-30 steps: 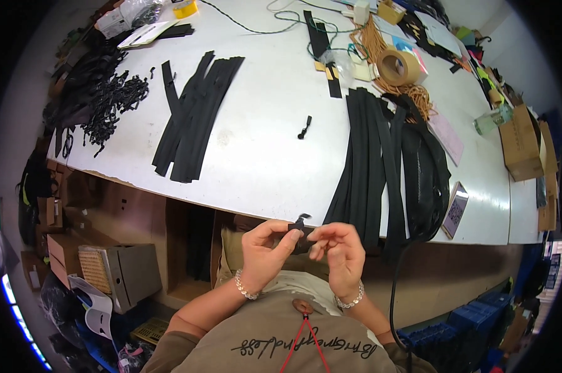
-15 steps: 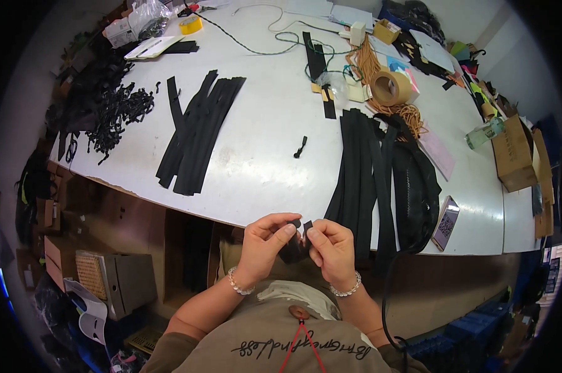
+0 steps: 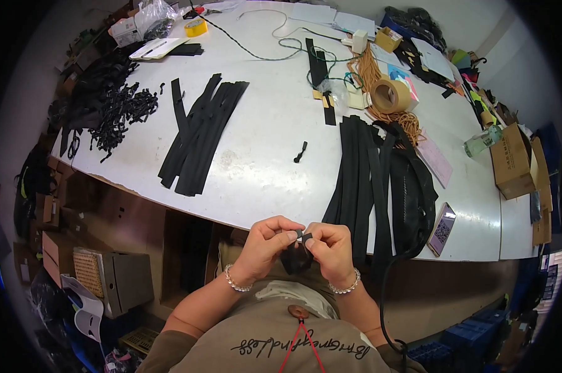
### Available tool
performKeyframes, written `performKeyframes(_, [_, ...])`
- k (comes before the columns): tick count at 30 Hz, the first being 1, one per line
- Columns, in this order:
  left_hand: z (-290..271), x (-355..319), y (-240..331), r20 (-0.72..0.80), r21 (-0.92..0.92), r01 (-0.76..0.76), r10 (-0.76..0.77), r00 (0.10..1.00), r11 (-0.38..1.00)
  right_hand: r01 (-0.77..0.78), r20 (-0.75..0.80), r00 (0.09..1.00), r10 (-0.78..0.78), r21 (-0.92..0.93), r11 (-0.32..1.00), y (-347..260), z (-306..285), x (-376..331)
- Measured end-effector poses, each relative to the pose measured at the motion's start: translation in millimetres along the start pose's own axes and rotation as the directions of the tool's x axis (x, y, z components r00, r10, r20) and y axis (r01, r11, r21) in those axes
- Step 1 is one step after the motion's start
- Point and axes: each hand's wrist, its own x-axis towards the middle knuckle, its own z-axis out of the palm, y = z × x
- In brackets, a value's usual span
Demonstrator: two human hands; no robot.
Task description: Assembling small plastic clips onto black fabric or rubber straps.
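We hold one small black piece (image 3: 298, 236) between the fingertips of our two hands, just below the near edge of the white surface (image 3: 262, 124), in front of our body. Our left hand (image 3: 265, 248) pinches it from the left side with thumb and forefinger, and our right hand (image 3: 330, 252) pinches it from the right side; both hands are closed narrow on it. Some dark fabric (image 3: 296, 258) hangs under the piece between the hands.

On the surface we count one loose small black part (image 3: 301, 151) near the middle. To the left of it lies one bundle of black strips (image 3: 200, 133), and to the right lies a second, longer bundle of black strips (image 3: 365, 180) which reaches over the near edge. One heap of small black pieces (image 3: 116, 109) lies at the far left. We see one brown tape roll (image 3: 390, 95), one yellow tape roll (image 3: 197, 27), one phone (image 3: 441, 229) at the near right edge and one bottle (image 3: 483, 142). One open cardboard box (image 3: 516, 160) stands at the right; we cannot tell what is in it.
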Motion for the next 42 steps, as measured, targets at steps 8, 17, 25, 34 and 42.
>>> performKeyframes(8, [-1, -1, -2, 0.020, -0.032, -0.023, 0.024, 1.000, 0.999, -0.025, 0.035, 0.999, 0.024, 0.028, 0.999, 2, -2, 0])
performKeyframes(17, [-3, -1, -1, 0.004, 0.097, -0.039, 0.039, 0.999, 0.994, -0.022, 0.008, 1.000, 0.021, 0.044, 0.999, 4, 3, -2])
performKeyframes(25, [-4, -2, 1, 0.007, 0.142, -0.034, 0.034, 0.999, 0.989, 0.003, 0.021, 1.000, -0.001, -0.091, 0.996, 4, 0, -3])
performKeyframes(34, [-1, -5, 6, -0.015, 0.216, -0.040, 0.045, 0.999, 0.976, -0.008, -0.016, 1.000, 0.006, -0.176, 0.984, 6, 2, -9])
performKeyframes(42, [2, -9, 8, -0.040, 0.375, -0.167, 0.196, 0.980, 0.912, 0.106, 0.029, 0.994, -0.104, -0.445, 0.889, -12, 7, -10])
